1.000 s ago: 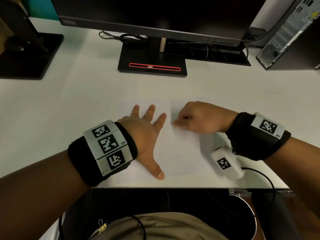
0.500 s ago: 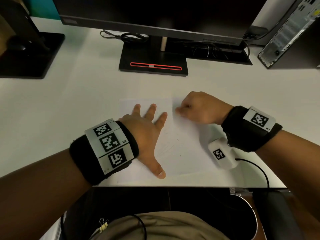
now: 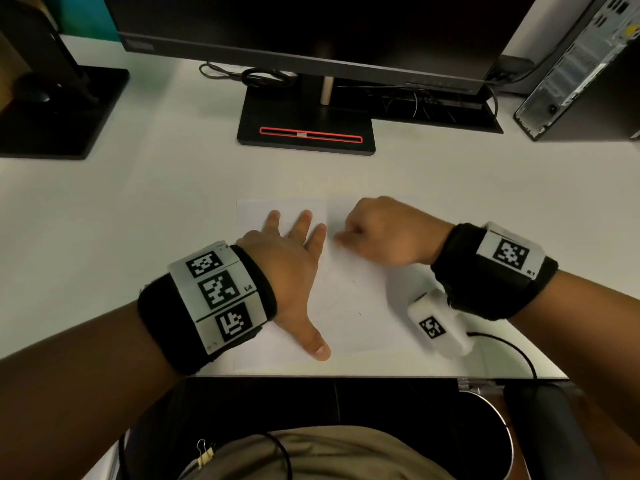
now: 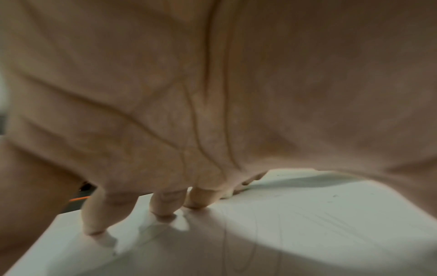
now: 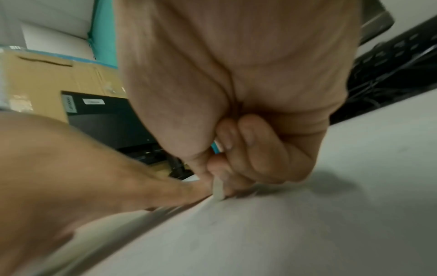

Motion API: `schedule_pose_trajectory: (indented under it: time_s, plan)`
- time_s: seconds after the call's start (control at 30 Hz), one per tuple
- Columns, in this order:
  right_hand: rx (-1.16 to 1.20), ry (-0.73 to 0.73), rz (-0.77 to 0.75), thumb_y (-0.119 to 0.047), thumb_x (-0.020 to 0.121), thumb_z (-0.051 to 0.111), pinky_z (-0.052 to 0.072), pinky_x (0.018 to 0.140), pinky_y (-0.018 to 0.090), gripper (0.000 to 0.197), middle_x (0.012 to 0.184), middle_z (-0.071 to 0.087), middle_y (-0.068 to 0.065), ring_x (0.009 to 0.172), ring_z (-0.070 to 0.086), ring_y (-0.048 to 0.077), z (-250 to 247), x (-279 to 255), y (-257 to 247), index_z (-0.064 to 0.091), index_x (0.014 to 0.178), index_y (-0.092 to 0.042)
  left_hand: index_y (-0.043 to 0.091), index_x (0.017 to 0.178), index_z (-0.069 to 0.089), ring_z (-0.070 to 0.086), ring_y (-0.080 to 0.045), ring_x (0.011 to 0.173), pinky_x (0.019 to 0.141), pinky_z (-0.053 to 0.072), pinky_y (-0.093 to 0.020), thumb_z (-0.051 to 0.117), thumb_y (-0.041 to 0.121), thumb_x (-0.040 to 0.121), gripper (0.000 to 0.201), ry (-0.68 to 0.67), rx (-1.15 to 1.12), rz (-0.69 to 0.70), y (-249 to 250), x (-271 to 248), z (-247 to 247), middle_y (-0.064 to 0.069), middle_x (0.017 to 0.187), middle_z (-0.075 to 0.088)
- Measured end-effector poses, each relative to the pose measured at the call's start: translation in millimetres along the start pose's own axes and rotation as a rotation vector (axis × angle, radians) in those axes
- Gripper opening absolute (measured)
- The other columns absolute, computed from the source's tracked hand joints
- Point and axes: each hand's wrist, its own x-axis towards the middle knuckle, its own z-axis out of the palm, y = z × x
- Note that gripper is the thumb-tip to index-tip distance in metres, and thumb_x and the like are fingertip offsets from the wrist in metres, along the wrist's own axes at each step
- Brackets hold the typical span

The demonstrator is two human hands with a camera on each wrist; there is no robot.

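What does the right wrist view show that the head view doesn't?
Only the right wrist view shows the white eraser pinched in the right hand, its tip on the paper. Only the head view shows the left hand spread flat on the paper, the paper's full outline, and the monitor base behind it. Both show the right hand curled over the paper on the white desk.

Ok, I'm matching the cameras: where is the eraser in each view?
Head: hidden under the right hand.
Left wrist: eraser just below centre, beyond the left hand.
Right wrist: centre, pinched, tip on the paper.
Shared landmark: the pencil-marked sheet.
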Motion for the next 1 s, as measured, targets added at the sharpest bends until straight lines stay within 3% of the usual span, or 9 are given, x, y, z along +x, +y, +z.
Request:
schedule_pose_trajectory:
  time_s: [0.1,0.3,0.47,0.63,0.7,0.77,0.83,0.9,1.0]
  plan:
    - [-0.017,-0.083,-0.042,-0.038,0.102,0.049,0.033,0.053,0.029,0.052,0.055,0.042,0.003,0.053,0.038,0.017,-1.4,-4.0,-1.3,0.043,0.059,-0.01,0.021,0.149,-0.033,-0.022,-0.042,0.147,0.112,0.029,-0.056,0.068,0.091,0.044,0.162,0.003,0.001,0.003,-0.2,-0.5,-0.6,-0.001,0.156,-0.039]
    - [-0.012,0.072,0.093,-0.034,0.099,0.051,0.035,0.053,0.03,0.047,0.056,0.05,0.006,0.057,0.048,0.023,-18.1,10.8,25.7,0.047,0.059,-0.008,0.02,0.148,-0.035,-0.023,-0.041,0.147,0.112,0.03,-0.057,0.068,0.091,0.044,0.163,-0.004,0.002,0.003,-0.6,0.7,0.8,-0.001,0.155,-0.041]
    - [0.01,-0.077,-0.011,-0.038,0.102,0.049,0.036,0.055,0.031,0.05,0.056,0.045,0.005,0.052,0.039,0.018,-12.0,7.7,15.0,0.045,0.06,-0.01,0.02,0.148,-0.035,-0.024,-0.042,0.146,0.112,0.029,-0.058,0.068,0.091,0.043,0.163,-0.011,0.0,0.001,-0.4,1.0,-1.2,-0.001,0.154,-0.042]
    - [0.041,0.052,0.086,-0.035,0.101,0.05,0.036,0.056,0.031,0.049,0.057,0.048,0.006,0.055,0.044,0.021,-20.9,15.5,32.2,0.043,0.058,-0.011,0.021,0.149,-0.033,-0.02,-0.042,0.147,0.111,0.029,-0.058,0.069,0.091,0.043,0.163,-0.016,0.015,0.01,-0.2,0.8,-0.8,-0.001,0.156,-0.039]
    - [0.047,0.026,0.072,-0.037,0.1,0.05,0.037,0.057,0.033,0.049,0.057,0.046,0.005,0.055,0.043,0.021,-17.1,14.5,31.8,0.044,0.06,-0.011,0.023,0.155,-0.02,-0.008,-0.04,0.15,0.112,0.033,-0.057,0.066,0.092,0.045,0.155,0.009,0.012,0.027,-4.9,-1.0,-6.4,-0.001,0.162,-0.027]
    - [0.092,-0.015,0.072,-0.04,0.099,0.051,0.041,0.057,0.033,0.047,0.055,0.048,0.005,0.05,0.044,0.02,-17.5,11.8,34.6,0.049,0.062,-0.011,0.024,0.155,0.011,0.024,-0.036,0.144,0.105,0.041,-0.053,0.062,0.092,0.053,0.131,0.078,-0.048,0.055,-12.3,2.1,-17.3,-0.003,0.162,0.008]
    - [0.14,-0.037,0.1,-0.04,0.099,0.052,0.044,0.057,0.031,0.046,0.055,0.051,0.005,0.047,0.046,0.02,-20.5,10.5,38.9,0.055,0.064,-0.011,0.026,0.14,0.034,0.041,-0.028,0.12,0.09,0.047,-0.046,0.064,0.084,0.065,0.099,0.196,-0.117,0.074,-17.8,8.3,-25.5,0.0,0.136,0.039]
    - [0.199,-0.049,0.126,-0.038,0.099,0.054,0.046,0.055,0.031,0.044,0.057,0.055,0.005,0.048,0.048,0.02,-21.4,10.9,41.3,0.058,0.066,-0.01,0.025,0.135,0.037,0.037,-0.024,0.109,0.075,0.045,-0.041,0.069,0.074,0.07,0.088,0.286,-0.116,0.047,-20.6,16.1,-26.9,0.002,0.12,0.04]
    - [0.313,-0.011,0.193,-0.034,0.099,0.055,0.044,0.05,0.029,0.042,0.062,0.057,0.009,0.049,0.046,0.021,-23.7,12.4,45.4,0.06,0.066,-0.009,0.024,0.147,0.026,0.035,-0.03,0.119,0.074,0.046,-0.042,0.071,0.076,0.067,0.105,0.285,-0.076,-0.001,-20.6,25.6,-27.5,-0.004,0.127,0.036]
